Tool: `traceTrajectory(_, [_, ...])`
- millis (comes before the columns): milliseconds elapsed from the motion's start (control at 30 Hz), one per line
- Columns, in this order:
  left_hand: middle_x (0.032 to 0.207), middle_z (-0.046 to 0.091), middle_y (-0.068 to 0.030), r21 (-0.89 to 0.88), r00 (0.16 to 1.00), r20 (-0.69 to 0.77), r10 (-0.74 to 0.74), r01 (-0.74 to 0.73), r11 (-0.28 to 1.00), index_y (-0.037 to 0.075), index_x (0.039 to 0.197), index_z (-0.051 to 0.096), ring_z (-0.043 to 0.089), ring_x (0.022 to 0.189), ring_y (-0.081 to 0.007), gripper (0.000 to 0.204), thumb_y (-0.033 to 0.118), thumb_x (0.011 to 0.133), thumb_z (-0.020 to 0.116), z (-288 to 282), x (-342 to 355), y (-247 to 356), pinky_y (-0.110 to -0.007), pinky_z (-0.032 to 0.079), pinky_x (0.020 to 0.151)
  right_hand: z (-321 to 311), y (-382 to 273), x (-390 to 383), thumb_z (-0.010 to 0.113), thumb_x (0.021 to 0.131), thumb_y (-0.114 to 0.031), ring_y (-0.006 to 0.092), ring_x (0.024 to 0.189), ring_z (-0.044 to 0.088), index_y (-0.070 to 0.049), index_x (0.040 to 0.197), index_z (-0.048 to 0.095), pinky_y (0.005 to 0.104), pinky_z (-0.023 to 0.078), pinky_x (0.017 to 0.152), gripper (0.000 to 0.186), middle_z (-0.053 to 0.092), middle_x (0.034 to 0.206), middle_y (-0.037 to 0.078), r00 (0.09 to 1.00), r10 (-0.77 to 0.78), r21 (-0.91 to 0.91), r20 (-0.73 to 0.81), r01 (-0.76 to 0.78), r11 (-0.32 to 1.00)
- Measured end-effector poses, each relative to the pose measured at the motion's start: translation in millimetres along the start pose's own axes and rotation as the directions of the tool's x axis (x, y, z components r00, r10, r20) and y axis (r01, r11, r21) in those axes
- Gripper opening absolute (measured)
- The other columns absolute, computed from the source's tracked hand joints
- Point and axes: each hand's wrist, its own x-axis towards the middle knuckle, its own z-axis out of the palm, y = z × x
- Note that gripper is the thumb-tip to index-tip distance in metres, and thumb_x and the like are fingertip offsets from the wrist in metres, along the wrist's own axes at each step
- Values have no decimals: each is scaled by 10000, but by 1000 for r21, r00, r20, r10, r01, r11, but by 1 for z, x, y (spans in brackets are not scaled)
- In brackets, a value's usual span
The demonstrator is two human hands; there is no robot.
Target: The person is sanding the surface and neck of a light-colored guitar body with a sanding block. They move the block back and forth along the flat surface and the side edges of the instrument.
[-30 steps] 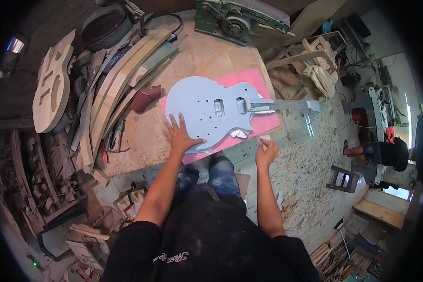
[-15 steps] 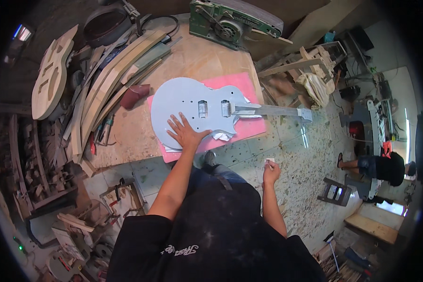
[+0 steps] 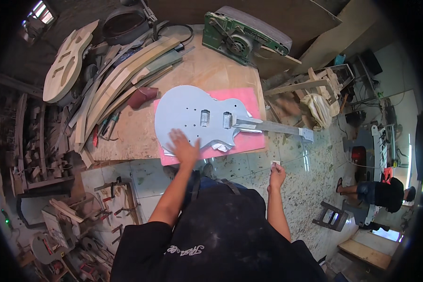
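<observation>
A grey-coated electric guitar [image 3: 174, 110], body and neck joined, lies face up on a pink foam sheet [image 3: 250, 99] on the workbench. Two rectangular pickup openings and several small holes show in its top. My left hand [image 3: 187, 149], slightly smeared by motion, is open with fingers spread over the near left part of the body; whether it presses on the surface I cannot tell. Away from the guitar, over the floor below the neck, my right hand [image 3: 277, 177] is closed on a small whitish piece [image 3: 275, 162], pinched at the fingertips. Its exact kind is not clear.
On the wooden workbench [image 3: 127, 148] stand a green belt sander [image 3: 237, 42], curved wood strips [image 3: 122, 75], a reddish-brown roll [image 3: 142, 96] and pliers [image 3: 109, 124]. An unfinished guitar body [image 3: 66, 66] leans at left. Another person [image 3: 380, 193] is at far right, near a stool [image 3: 332, 215].
My left hand has slid toward the near edge of the guitar body and is now blurred. My right hand keeps its small whitish piece. The whole view has shifted a little.
</observation>
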Motion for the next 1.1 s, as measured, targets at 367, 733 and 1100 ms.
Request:
traceTrajectory(367, [1449, 637, -230, -797, 748, 226, 624, -226, 560, -38, 1467, 579, 611, 1344, -343, 598, 378, 1048, 670, -23, -56, 106, -458, 454, 1150, 26, -104, -33, 535, 1099, -395, 278, 1086, 686, -123, 1366, 622, 475, 549, 842, 392, 714, 1233, 92, 462, 59, 319, 885, -694, 646])
traceTrajectory(733, [1206, 686, -43, -975, 922, 221, 318, 216, 50, -8, 1393, 620, 638, 1134, -133, 474, 79, 959, 787, -148, -85, 72, -314, 538, 983, 94, -189, -129, 438, 1121, -482, 252, 1081, 724, -90, 1439, 603, 478, 618, 822, 531, 718, 1306, 112, 84, -100, 128, 991, -773, 621])
traceTrajectory(1100, [1154, 738, -80, -962, 985, 120, 124, 85, 258, -30, 1320, 669, 700, 1001, -139, 449, 50, 910, 832, -177, -101, 39, -305, 583, 920, 105, -193, -167, 548, 1119, -383, 220, 1042, 753, -112, 1437, 556, 416, 694, 639, 418, 718, 1204, 86, 226, -45, 132, 973, -387, 913])
